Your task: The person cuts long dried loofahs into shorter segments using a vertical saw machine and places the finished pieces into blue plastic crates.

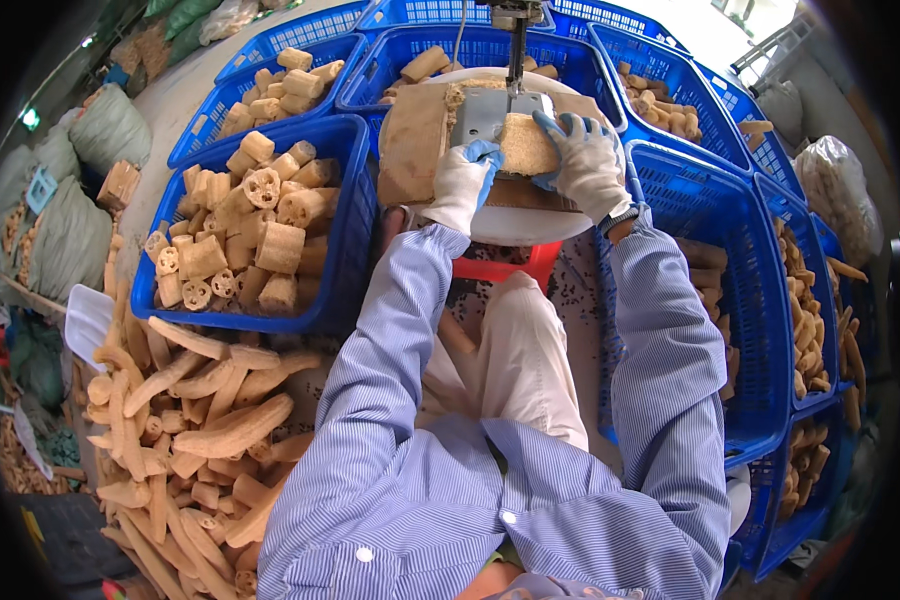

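Observation:
Both my hands wear white gloves with blue fingertips. My left hand point(464, 180) and my right hand point(584, 160) grip a tan loofah piece point(526, 145) from either side. The piece lies on the metal plate point(478, 112) of a band saw, right at the thin vertical blade point(516, 50). The plate sits on a round white table point(530, 225) with a brown board point(413, 140) at its left. My blue striped sleeves come up from the lower edge.
A blue crate point(345, 240) of cut loofah chunks stands at my left, more blue crates point(300, 45) behind the saw. An open blue crate point(710, 220) and crates of loofah strips point(805, 300) are at my right. Long whole loofahs point(190, 420) pile on the floor at lower left, sacks point(70, 220) beyond.

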Motion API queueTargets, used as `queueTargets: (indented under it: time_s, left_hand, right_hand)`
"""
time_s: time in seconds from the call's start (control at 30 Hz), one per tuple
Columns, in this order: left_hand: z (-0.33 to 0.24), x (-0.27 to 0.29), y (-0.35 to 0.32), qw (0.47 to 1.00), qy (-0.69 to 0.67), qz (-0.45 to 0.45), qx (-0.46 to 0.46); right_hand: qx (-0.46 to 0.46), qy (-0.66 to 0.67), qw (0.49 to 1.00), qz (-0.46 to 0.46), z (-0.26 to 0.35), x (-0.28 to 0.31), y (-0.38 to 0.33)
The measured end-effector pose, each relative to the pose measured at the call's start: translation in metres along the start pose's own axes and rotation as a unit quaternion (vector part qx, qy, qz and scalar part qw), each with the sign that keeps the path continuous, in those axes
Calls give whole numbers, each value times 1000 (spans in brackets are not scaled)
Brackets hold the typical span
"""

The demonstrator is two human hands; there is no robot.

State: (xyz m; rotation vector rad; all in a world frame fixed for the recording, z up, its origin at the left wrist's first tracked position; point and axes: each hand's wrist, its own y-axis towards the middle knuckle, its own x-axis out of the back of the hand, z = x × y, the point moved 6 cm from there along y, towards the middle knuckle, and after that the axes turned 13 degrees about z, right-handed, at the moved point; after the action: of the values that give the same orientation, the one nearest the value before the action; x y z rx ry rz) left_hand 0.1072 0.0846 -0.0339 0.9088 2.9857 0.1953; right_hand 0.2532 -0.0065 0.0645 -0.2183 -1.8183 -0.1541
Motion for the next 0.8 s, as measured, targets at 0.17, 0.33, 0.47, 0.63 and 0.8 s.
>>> queueTargets:
  time_s: [0.17,0.33,0.47,0.63,0.8]
  left_hand:
    - [-4,-3,5,1000,0,6,-4]
    - [0,0,16,999,11,-9,-36]
    - [2,-1,23,999,3,-12,-40]
    - [3,1,38,998,-42,-31,-39]
    - [-2,7,57,998,10,-37,-48]
  right_hand:
    - [-11,-8,1000,-8,-6,-9,12]
    - [-13,-15,1000,11,-6,-7,24]
    - [-11,5,1000,22,-10,-5,28]
    - [-8,5,1000,12,-14,-4,42]
    - [-2,-3,1000,-11,-15,8,50]
